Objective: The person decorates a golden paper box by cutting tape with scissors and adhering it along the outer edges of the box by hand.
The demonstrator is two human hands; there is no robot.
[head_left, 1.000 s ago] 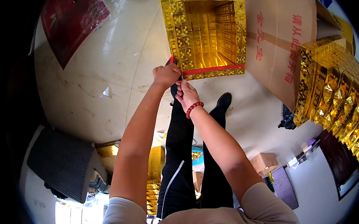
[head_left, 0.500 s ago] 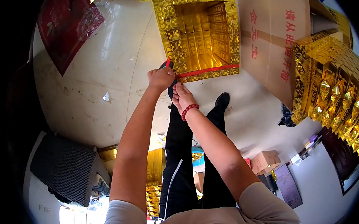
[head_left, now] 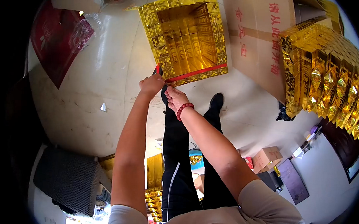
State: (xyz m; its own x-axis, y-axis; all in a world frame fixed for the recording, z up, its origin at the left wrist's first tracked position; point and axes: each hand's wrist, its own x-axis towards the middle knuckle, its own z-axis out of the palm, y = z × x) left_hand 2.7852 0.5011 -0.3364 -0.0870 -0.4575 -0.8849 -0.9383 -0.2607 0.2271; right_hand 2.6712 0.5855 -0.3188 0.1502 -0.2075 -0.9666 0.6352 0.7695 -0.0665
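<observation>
A gold patterned paper box [head_left: 151,38] stands with its open, hollow side facing me. Along its lower edge runs a red strip [head_left: 198,72]. At the box's lower left corner my left hand [head_left: 151,84] is closed on the red strip, whose end sticks up above the fingers. Just below and right of it, my right hand [head_left: 176,98], with a red bead bracelet [head_left: 185,108] on the wrist, is closed near the same corner. Its fingertips are pinched together, and what they hold is too small to make out.
A large cardboard carton [head_left: 254,38] stands right of the box. Folded gold paper pieces [head_left: 332,79] are stacked at the far right. A red sheet [head_left: 58,41] lies at upper left. Below are a grey chair [head_left: 67,179], a blue basin [head_left: 196,159] and a small carton [head_left: 267,158].
The box, carton and both hands have shifted left in the view. My hands have stayed at the box's lower left corner, still closed.
</observation>
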